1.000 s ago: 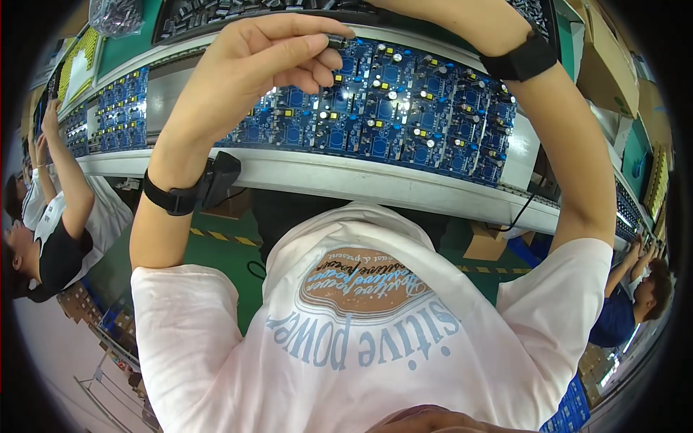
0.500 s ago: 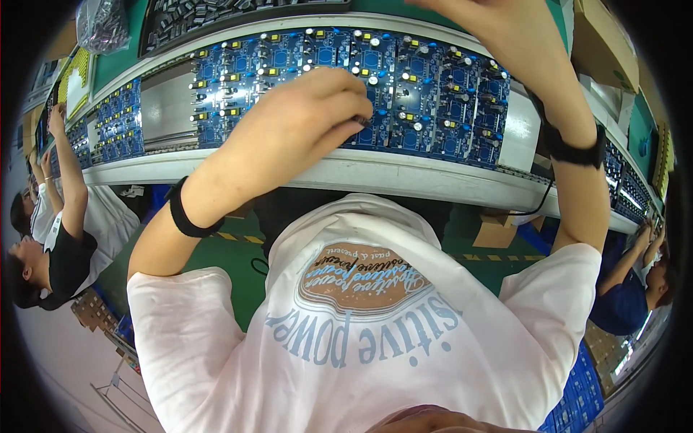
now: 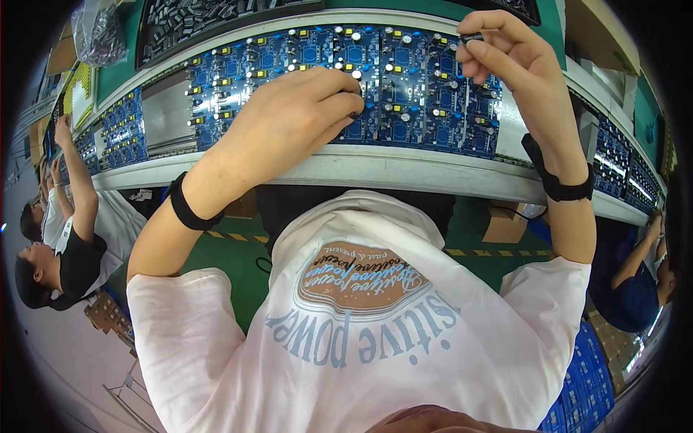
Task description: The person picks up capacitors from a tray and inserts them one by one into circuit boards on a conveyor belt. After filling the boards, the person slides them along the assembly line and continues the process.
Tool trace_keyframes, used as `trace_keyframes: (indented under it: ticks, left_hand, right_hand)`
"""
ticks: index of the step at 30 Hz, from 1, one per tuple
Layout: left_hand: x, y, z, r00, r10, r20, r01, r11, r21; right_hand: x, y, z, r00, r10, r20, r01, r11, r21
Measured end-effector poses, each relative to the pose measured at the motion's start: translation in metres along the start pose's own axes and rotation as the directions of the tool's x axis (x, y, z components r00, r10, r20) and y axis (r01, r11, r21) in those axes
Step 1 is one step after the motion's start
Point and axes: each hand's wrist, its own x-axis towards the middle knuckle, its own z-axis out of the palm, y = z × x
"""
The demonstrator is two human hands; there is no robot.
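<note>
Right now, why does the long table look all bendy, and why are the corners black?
In the head view, the fisheye lens bends the straight conveyor edge into an arc and leaves a black rim around the round picture. The light is even, with small glints on the parts of the blue circuit boards. The left hand and right hand look sharp, not blurred.

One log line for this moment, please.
left hand: fingertips pressed on blue circuit board panel | right hand: pinching small dark component above panel | conveyor edge below
</note>
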Motion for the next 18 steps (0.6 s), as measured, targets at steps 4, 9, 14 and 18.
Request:
trace_keyframes:
  ticks: [4,9,14,18]
  left_hand:
    - [0.002,0.000,0.003,0.999,0.035,-0.014,-0.035,0.999,0.035]
    - [0.001,0.000,0.004,0.999,0.049,-0.019,-0.048,0.998,0.034]
    - [0.004,-0.001,0.005,0.998,0.067,-0.003,-0.067,0.997,0.049]
    - [0.002,-0.004,0.004,0.995,0.098,0.005,-0.098,0.994,0.046]
  right_hand:
    - [-0.012,-0.016,-0.001,0.944,0.279,-0.176,-0.321,0.899,-0.297]
    - [-0.013,-0.021,0.006,0.914,0.323,-0.245,-0.395,0.845,-0.359]
    - [-0.016,-0.020,0.004,0.952,0.231,-0.201,-0.303,0.810,-0.502]
    - [-0.004,-0.036,0.040,0.872,0.325,-0.367,-0.425,0.874,-0.237]
